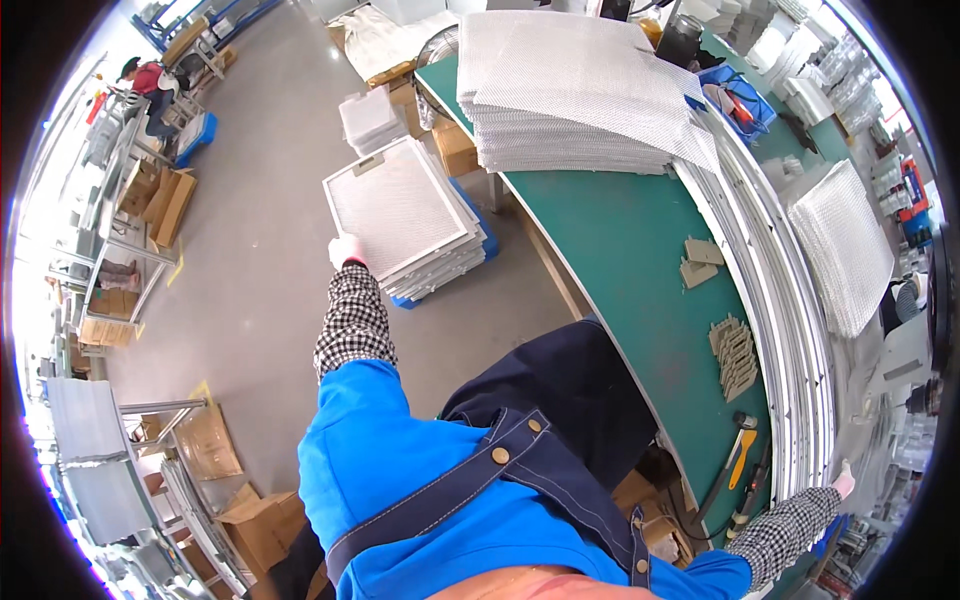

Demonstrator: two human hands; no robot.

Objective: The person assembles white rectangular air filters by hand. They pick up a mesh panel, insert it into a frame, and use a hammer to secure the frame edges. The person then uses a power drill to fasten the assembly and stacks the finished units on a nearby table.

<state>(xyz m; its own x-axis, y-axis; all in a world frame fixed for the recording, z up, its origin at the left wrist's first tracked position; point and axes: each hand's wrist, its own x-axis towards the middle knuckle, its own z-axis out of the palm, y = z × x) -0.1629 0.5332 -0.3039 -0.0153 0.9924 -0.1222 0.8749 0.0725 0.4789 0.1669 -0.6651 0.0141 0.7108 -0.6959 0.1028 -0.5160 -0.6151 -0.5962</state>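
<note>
My left hand (pixel 347 250), in a white glove, is closed at the near left corner of a framed mesh panel (pixel 395 203). This panel lies on top of a stack of similar panels (pixel 440 265), low beside the bench on a blue base. My right hand (pixel 845 481) reaches far out to the right, close to the near end of the long metal strips (pixel 800 350) on the green bench (pixel 610 235). It is small and near the rim, so its fingers cannot be made out.
A tall pile of mesh sheets (pixel 570 90) covers the bench's far end. Beige clips (pixel 735 358), a yellow-handled hammer (pixel 741 458) and a blue basket (pixel 740 100) are on the bench. Another mesh stack (pixel 843 250) stands at right. A person (pixel 150 85) works far left.
</note>
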